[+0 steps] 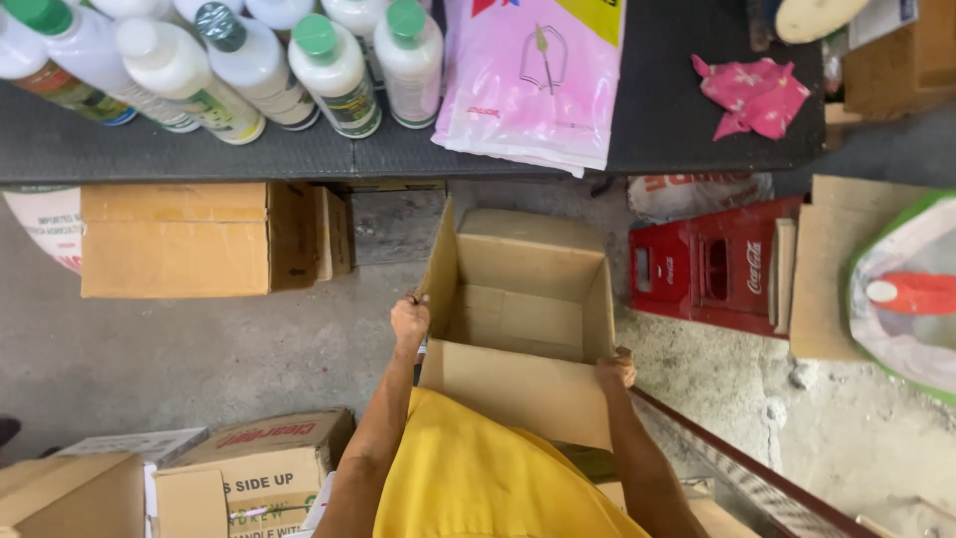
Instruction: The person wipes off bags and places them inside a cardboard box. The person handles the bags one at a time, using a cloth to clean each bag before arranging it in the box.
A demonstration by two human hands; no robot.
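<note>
An open, empty cardboard box (523,319) is held in front of me above the concrete floor, flaps up. My left hand (409,321) grips its left wall near the top edge. My right hand (617,369) holds the right front corner. My yellow shirt (478,473) hides the lower front of the box.
A dark table (677,110) ahead carries several white bottles (334,65) with green or white caps, a pink plastic bag (533,80) and a pink cloth (757,95). Under it lie a closed carton (189,239) and a red crate (712,264). More cartons (249,463) stand at the lower left.
</note>
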